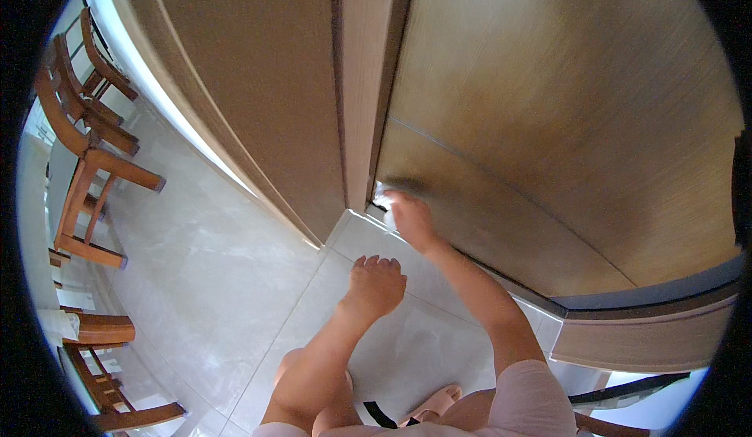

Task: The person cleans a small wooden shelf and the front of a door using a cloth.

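Observation:
My right hand (411,219) grips a crumpled white cloth or tissue (382,199), pressed into the low corner where the brown wood-grain door panel (505,143) meets its frame. Part of the white wad is hidden behind my fingers. Over the grey tiled floor (205,272) hangs my left hand (379,284), back upward and fingers curled down. Its palm is out of sight, and nothing shows in it. The upright door frame (367,84) rises just beyond both hands.
Another brown panel (258,84) stands left of the frame, its lower edge reaching the floor. Several wooden chairs (88,161) line the far left. A sandaled foot (437,404) is below me. At lower right, a wooden frame piece (640,343) curves past the door's end.

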`<state>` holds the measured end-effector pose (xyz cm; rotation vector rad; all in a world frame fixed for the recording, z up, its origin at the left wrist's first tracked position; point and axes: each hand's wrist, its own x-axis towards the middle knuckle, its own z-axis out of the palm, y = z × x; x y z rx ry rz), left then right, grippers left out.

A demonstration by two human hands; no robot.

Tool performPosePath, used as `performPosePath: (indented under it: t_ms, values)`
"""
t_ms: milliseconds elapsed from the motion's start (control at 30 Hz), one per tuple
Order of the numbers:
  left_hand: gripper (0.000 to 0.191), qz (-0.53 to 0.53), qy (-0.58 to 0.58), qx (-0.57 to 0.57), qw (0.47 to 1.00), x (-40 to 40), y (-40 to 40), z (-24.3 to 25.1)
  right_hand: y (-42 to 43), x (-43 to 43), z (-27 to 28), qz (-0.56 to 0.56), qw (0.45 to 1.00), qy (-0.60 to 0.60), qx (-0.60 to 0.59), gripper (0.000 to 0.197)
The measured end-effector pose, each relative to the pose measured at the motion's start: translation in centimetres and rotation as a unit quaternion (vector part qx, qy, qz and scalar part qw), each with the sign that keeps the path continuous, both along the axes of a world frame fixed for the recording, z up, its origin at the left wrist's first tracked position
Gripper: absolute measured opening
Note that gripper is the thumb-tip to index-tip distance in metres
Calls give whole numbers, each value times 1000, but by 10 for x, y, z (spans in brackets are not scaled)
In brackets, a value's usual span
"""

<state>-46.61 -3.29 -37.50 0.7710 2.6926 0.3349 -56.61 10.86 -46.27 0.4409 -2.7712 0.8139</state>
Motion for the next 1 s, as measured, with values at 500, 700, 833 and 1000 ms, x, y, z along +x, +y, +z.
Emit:
performPosePath:
  t_ms: [500, 700, 833, 1000]
  values:
    - [41, 61, -103, 60, 991, -23, -17, 26, -72, -50, 283, -10, 889, 454, -66, 50]
    - [43, 64, -107, 75, 989, -21, -28, 21, -83, -93, 205, -70, 855, 513, -28, 42]
    - [43, 73, -136, 28, 988, -24, -37, 35, -82, -85, 135, -75, 884, 459, -45, 42]
    - [44, 91, -96, 49, 990, -23, -52, 37, -82, -60, 29, -86, 939, 330, -55, 40]
